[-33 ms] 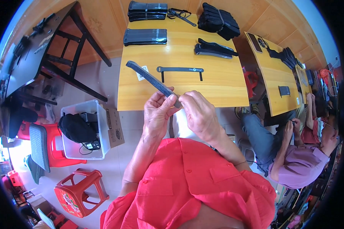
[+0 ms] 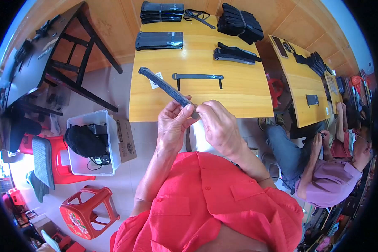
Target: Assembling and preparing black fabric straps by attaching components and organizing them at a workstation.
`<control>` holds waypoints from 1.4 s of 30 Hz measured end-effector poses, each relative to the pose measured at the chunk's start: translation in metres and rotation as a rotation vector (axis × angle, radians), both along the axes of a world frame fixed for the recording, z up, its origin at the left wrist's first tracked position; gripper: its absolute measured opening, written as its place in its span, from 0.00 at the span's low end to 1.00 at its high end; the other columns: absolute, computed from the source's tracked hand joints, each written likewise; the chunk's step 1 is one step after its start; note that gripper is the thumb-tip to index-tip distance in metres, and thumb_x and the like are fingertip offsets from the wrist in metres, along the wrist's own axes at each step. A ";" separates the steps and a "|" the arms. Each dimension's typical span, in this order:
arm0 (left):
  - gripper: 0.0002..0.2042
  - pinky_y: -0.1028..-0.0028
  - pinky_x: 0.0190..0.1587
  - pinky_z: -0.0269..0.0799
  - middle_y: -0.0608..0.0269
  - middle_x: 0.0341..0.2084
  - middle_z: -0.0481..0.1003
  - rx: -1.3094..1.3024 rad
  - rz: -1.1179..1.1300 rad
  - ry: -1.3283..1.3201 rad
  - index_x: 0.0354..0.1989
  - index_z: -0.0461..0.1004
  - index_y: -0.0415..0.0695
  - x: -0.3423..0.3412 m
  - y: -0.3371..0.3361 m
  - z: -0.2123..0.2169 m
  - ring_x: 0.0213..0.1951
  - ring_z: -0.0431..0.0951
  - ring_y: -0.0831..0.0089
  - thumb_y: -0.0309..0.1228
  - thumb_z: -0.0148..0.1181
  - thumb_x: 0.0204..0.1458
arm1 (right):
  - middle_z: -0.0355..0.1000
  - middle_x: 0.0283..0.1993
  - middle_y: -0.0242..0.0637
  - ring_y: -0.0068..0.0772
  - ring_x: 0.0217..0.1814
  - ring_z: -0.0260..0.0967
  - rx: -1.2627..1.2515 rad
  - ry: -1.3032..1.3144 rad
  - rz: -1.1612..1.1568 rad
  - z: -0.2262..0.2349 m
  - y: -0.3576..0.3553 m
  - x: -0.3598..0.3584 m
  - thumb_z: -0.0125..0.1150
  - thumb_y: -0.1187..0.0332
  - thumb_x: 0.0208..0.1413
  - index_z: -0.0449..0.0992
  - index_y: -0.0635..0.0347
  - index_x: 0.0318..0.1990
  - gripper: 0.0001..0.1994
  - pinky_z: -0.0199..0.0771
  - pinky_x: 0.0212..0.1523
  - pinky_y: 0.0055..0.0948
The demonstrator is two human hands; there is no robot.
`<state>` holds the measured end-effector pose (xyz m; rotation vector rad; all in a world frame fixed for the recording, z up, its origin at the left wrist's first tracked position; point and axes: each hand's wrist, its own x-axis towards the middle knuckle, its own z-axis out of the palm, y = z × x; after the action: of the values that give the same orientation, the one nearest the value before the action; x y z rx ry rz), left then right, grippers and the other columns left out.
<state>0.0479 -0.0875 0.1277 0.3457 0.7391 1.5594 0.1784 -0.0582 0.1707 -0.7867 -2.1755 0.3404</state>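
Both my hands hold the near end of a long dark grey strap [image 2: 164, 86] just past the front edge of a yellow wooden table [image 2: 239, 101]. My left hand [image 2: 172, 124] pinches it from below and the left. My right hand [image 2: 218, 126] pinches the same end from the right. The strap runs up and to the left over the table, above a small white label [image 2: 154, 80]. Flat on the table beyond it lies another black strap [image 2: 197, 77] with two short cross pieces.
Stacks of black straps [image 2: 158, 40] and dark bundles [image 2: 241, 21] sit at the table's far side. On the floor at left are a white bin [image 2: 73, 164] holding a black bag, a cardboard box [image 2: 124, 140] and a red stool [image 2: 86, 212]. A person in a purple shirt [image 2: 323, 180] sits at right by a second table [image 2: 306, 84].
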 end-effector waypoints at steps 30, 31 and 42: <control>0.17 0.73 0.19 0.61 0.61 0.09 0.66 -0.119 -0.067 1.303 0.18 0.70 0.35 -0.034 -0.035 0.042 0.13 0.66 0.73 0.37 0.56 0.51 | 0.64 0.29 0.36 0.27 0.28 0.65 -0.665 0.264 0.363 -0.008 0.000 -0.022 0.48 0.80 0.54 0.65 0.65 0.32 0.01 0.68 0.28 0.24; 0.17 0.73 0.19 0.61 0.61 0.09 0.66 -0.118 -0.066 1.302 0.18 0.70 0.35 -0.035 -0.037 0.044 0.13 0.66 0.73 0.37 0.56 0.51 | 0.64 0.29 0.34 0.26 0.31 0.66 -0.904 0.377 0.431 -0.011 -0.001 -0.023 0.46 0.77 0.56 0.65 0.65 0.33 0.01 0.69 0.31 0.23; 0.16 0.76 0.17 0.61 0.64 0.10 0.67 -0.141 -0.046 1.103 0.20 0.71 0.34 -0.031 -0.035 0.044 0.13 0.66 0.81 0.33 0.48 0.56 | 0.58 0.28 0.32 0.24 0.30 0.60 -0.673 0.332 0.395 -0.009 0.000 -0.026 0.54 0.63 0.56 0.62 0.61 0.31 0.12 0.65 0.32 0.23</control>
<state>0.0173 -0.1221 0.1717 1.1415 1.6491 1.1784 0.1520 -0.0579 0.1616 -0.5756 -1.8839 1.3526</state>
